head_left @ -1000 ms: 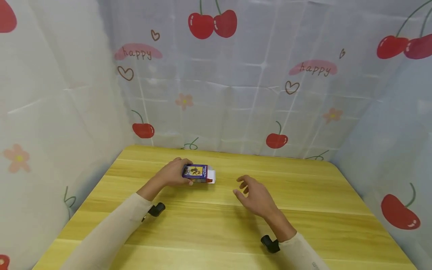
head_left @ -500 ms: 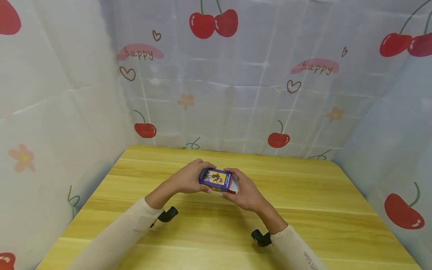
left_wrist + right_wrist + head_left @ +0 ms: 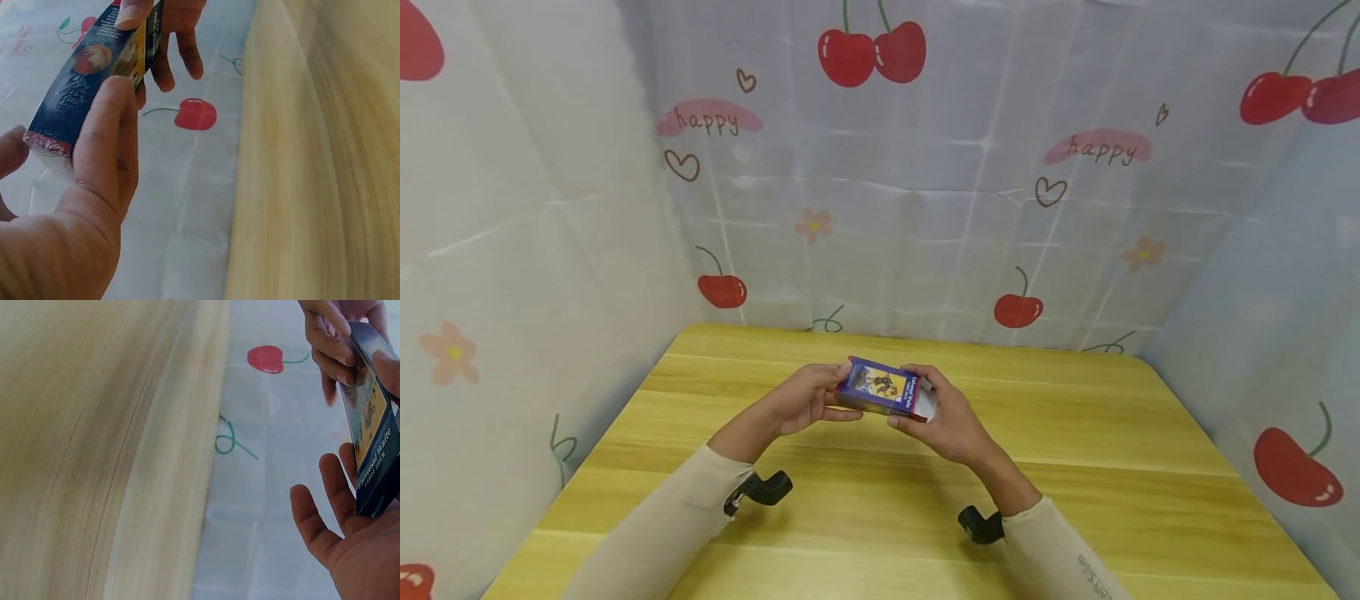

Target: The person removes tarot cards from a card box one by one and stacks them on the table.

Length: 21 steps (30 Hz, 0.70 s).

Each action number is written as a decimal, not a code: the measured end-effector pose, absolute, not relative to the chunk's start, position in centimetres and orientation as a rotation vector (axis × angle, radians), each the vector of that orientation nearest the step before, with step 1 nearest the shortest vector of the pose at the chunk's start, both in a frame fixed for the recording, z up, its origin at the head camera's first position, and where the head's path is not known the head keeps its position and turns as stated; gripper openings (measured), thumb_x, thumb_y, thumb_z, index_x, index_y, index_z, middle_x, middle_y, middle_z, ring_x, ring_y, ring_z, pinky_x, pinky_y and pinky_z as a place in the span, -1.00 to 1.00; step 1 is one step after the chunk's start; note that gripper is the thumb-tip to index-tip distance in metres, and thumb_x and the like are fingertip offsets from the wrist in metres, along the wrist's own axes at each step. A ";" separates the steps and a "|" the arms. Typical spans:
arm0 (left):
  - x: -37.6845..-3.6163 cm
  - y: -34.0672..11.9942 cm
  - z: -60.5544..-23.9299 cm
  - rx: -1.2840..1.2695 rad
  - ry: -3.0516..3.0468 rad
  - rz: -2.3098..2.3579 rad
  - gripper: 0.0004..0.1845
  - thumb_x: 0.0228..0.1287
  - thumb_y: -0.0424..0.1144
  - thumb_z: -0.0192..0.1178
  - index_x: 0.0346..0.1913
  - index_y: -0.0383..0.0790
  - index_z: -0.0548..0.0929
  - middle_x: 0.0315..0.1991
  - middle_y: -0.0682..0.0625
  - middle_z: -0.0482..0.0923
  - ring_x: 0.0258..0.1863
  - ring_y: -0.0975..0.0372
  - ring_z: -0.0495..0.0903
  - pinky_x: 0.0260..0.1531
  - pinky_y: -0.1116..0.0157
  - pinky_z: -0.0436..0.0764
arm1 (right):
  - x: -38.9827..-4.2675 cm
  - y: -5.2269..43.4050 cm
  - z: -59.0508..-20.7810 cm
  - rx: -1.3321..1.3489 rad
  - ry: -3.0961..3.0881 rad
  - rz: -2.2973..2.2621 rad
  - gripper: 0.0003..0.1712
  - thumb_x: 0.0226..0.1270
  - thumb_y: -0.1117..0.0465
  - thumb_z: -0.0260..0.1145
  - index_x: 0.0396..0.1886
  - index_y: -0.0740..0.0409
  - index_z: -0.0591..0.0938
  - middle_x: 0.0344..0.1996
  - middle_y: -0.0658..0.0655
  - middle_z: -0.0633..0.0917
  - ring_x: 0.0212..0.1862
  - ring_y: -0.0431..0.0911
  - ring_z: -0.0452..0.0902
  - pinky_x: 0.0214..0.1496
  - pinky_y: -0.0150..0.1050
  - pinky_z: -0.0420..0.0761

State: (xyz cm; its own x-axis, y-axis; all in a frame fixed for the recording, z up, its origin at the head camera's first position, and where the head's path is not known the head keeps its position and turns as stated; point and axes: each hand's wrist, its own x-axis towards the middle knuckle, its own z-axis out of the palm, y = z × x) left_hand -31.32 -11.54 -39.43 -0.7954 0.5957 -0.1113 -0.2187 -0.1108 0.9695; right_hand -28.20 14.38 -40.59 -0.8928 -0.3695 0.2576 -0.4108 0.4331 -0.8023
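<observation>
A blue tarot deck box [image 3: 880, 385] with a yellow picture panel is up between both hands over the table. My left hand [image 3: 805, 398] holds its left end, thumb at the far corner and fingers along the near side. At the other end my right hand [image 3: 951, 421] grips the box across its width, thumb on the near edge and index finger on the far edge. A white flap [image 3: 927, 405] sticks out open at the right end. In the left wrist view, the red-edged end of the box [image 3: 69, 100] faces the left palm. The right wrist view shows printed lettering on its face.
The yellow wood-grain table [image 3: 880, 517] spreads below the hands. A white curtain [image 3: 910, 208] with cherry prints hangs behind its far edge and along both sides. Black camera mounts [image 3: 767, 488] stick out from both wrists.
The left hand has brought the box to the right, and the right hand has moved in and taken hold of its flap end. Since then the left fingers have shifted on the left end.
</observation>
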 end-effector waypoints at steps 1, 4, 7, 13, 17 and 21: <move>-31.3 -11.6 -39.4 0.397 1.613 1.967 -0.34 0.57 -0.01 -0.09 0.44 -0.49 0.18 -0.02 -0.12 0.62 -0.09 0.16 0.72 0.03 0.13 0.67 | -28.2 14.3 -40.5 0.716 -2.626 1.480 -0.14 0.12 0.02 0.54 0.37 -0.13 0.32 0.16 0.14 0.53 -0.01 0.00 0.57 -0.08 -0.30 0.70; -31.1 -11.6 -39.2 0.352 1.615 1.986 -0.35 0.54 -0.06 0.00 0.43 -0.48 0.18 -0.04 -0.11 0.61 -0.11 0.17 0.73 0.01 0.13 0.67 | -28.1 14.1 -40.3 0.709 -2.633 1.471 -0.14 0.11 0.02 0.55 0.38 -0.13 0.32 0.16 0.14 0.53 -0.01 -0.01 0.57 -0.06 -0.27 0.71; -31.0 -11.7 -39.2 0.401 1.681 1.976 -0.32 0.48 -0.05 0.10 0.46 -0.34 0.16 0.10 -0.19 0.51 -0.04 0.11 0.70 0.06 0.04 0.64 | -28.1 14.1 -40.3 0.702 -2.639 1.468 -0.14 0.12 0.00 0.54 0.38 -0.16 0.32 0.17 0.14 0.53 0.01 -0.01 0.57 -0.04 -0.25 0.71; -30.8 -11.7 -39.5 0.775 2.061 1.794 -0.11 0.16 -0.01 0.41 0.48 -0.06 0.18 0.43 -0.18 0.17 0.24 -0.04 0.49 0.06 0.13 0.68 | -28.2 14.2 -40.4 0.723 -2.644 1.497 -0.15 0.14 -0.01 0.52 0.39 -0.17 0.33 0.17 0.16 0.52 0.01 0.01 0.57 -0.06 -0.27 0.71; -30.7 -11.6 -39.5 0.870 2.226 1.747 -0.15 0.06 -0.10 0.49 0.40 -0.07 0.29 0.36 -0.14 0.29 0.19 -0.03 0.51 -0.01 0.22 0.70 | -28.2 14.3 -40.4 0.745 -2.647 1.505 -0.15 0.15 -0.01 0.52 0.40 -0.14 0.33 0.17 0.17 0.52 0.00 0.01 0.57 -0.10 -0.33 0.69; -30.7 -11.7 -39.5 0.856 2.258 1.800 -0.23 0.06 -0.20 0.50 0.33 -0.12 0.37 0.28 -0.14 0.39 0.12 0.04 0.56 -0.05 0.24 0.72 | -28.2 14.3 -40.3 0.778 -2.642 1.497 -0.13 0.18 -0.03 0.49 0.44 -0.16 0.29 0.21 0.17 0.50 0.01 0.01 0.56 -0.06 -0.24 0.68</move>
State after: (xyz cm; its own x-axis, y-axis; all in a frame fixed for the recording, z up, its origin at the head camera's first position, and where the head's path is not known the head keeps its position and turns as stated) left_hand -30.69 -11.68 -39.51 -0.8307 0.5019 0.2409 0.3468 0.1279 0.9292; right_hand -28.16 14.35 -40.33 -0.8768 -0.4150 0.2430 -0.4217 0.4204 -0.8034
